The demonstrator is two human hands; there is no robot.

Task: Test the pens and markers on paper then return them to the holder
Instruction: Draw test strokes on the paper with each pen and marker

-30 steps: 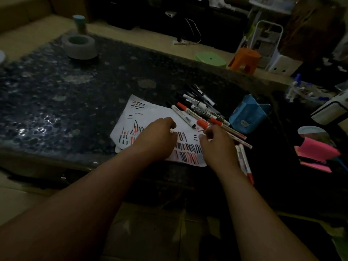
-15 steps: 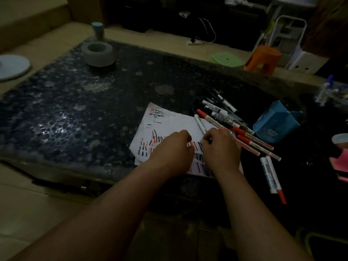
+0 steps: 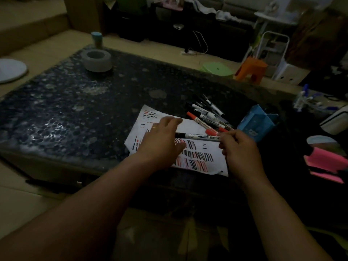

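A white sheet of paper [image 3: 205,155] covered with red and black test strokes lies near the table's front edge. My right hand [image 3: 239,149] grips one end of a black-capped white marker [image 3: 197,136], held level above the paper. My left hand [image 3: 162,142] rests on the paper with fingers spread; its fingertips are at the marker's black cap, and I cannot tell if they pinch it. A pile of red and black markers [image 3: 207,117] lies behind the paper. The blue holder [image 3: 256,123] lies tipped to the right of the pile.
A grey tape roll [image 3: 97,60] sits at the table's far left corner. Pink sticky pads [image 3: 325,164] and a white box [image 3: 337,119] lie at the right. Green and orange stools [image 3: 250,69] stand on the floor behind the dark pebbled table [image 3: 75,102].
My right hand has lifted a black-capped marker off the table and holds it across the paper. My left hand has opened and reached toward its cap. The camera view shifted left.
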